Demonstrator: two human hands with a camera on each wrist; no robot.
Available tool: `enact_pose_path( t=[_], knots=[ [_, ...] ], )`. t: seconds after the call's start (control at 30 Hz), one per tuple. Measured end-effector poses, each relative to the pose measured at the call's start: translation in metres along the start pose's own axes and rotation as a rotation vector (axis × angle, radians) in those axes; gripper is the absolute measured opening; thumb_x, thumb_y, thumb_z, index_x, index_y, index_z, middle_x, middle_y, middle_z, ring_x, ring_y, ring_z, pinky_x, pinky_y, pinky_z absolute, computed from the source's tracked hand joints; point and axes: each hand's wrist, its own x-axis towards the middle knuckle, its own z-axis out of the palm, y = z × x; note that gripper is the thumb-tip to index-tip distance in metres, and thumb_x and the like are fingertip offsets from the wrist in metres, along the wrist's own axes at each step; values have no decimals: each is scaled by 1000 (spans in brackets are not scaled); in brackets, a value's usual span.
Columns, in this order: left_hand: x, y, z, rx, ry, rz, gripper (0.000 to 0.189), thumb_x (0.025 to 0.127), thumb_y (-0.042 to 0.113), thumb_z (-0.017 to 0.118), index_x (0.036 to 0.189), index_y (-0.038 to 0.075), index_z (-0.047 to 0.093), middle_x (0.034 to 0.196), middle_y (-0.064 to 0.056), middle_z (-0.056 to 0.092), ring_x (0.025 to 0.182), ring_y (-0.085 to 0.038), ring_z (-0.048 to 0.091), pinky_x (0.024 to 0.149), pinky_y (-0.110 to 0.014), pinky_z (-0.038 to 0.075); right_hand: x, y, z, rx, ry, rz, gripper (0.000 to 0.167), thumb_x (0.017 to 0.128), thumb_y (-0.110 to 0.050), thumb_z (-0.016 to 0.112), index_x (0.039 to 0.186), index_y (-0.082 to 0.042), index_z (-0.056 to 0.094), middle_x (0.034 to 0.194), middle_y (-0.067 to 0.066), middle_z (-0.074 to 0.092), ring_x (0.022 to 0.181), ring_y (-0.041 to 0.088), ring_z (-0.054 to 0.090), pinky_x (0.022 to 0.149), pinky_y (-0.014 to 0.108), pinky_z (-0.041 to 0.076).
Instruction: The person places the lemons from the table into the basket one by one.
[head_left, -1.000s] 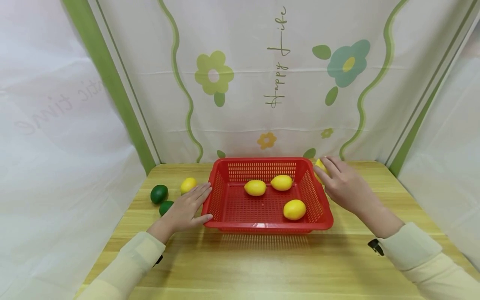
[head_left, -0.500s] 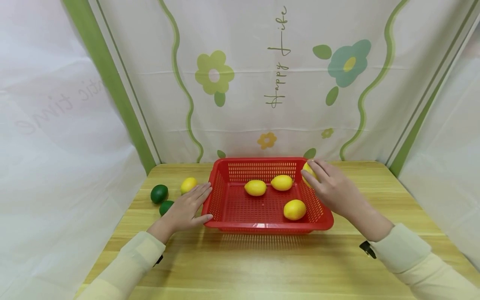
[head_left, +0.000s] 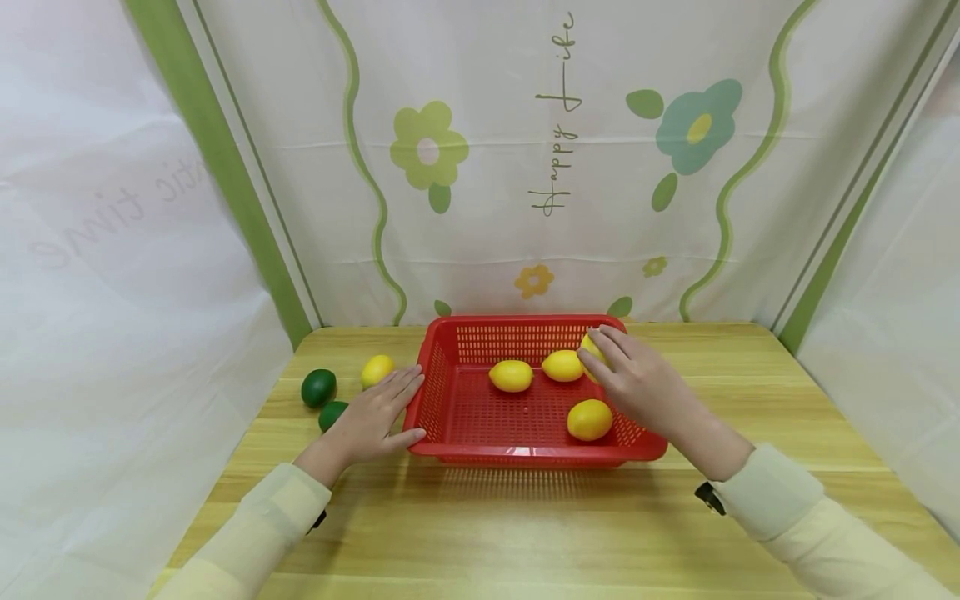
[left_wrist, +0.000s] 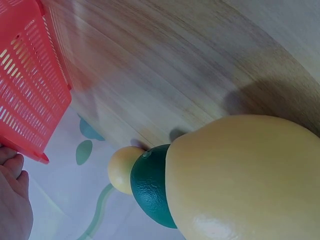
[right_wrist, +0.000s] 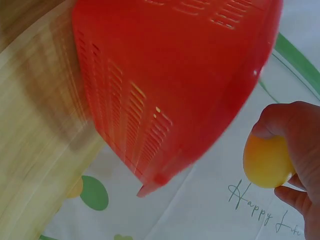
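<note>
My right hand [head_left: 637, 379] pinches a lemon [head_left: 591, 354] over the right side of a red plastic basket [head_left: 517, 451]. The right wrist view shows the thumb and fingers around this lemon [right_wrist: 267, 162], beyond the basket's rim. Three other lemons lie inside the basket: one left of centre [head_left: 512, 376], one towards the back [head_left: 561, 366] and one at front right [head_left: 589, 420]. With its fingers extended and thumb spread, my left hand [head_left: 375, 421] rests on the basket's left rim.
Left of the basket, a lemon [head_left: 377, 370] and two dark green oval fruits [head_left: 318, 388] lie on the wooden table [head_left: 510, 533]. A large yellow rounded shape [left_wrist: 245, 175] fills the left wrist view's foreground. A patterned white curtain [head_left: 487, 225] hangs behind the table.
My right hand has carried the lemon leftwards, from beside the basket's right rim to over its inside. The left hand and the basket have stayed in place.
</note>
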Motion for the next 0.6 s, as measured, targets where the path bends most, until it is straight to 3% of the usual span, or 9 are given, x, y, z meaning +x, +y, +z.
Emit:
enact_pose_path(
  t=[0.07, 0.13, 0.6],
  knots=[
    [0, 0, 0, 0, 0, -1, 80, 94, 54, 51, 146, -5, 37, 152, -19, 34, 141, -33, 29, 113, -46, 26, 2, -3, 3, 16, 12, -1, 47, 72, -1, 79, 115, 5, 60, 117, 29, 59, 105, 43, 59, 85, 49, 53],
    [0, 0, 0, -1, 2, 0, 80, 94, 55, 51, 146, -5, 37, 152, -19, 34, 141, -33, 30, 113, -46, 26, 4, -5, 5, 28, 18, 1, 56, 65, -2, 85, 115, 4, 60, 117, 29, 59, 105, 43, 59, 85, 49, 54],
    [0, 1, 0, -4, 0, -8, 80, 93, 52, 54, 147, -5, 37, 153, -18, 33, 141, -32, 29, 113, -46, 26, 14, -17, 23, 72, -19, 2, 54, 69, -2, 84, 116, 1, 60, 121, 26, 60, 108, 41, 59, 88, 47, 52]
  ],
)
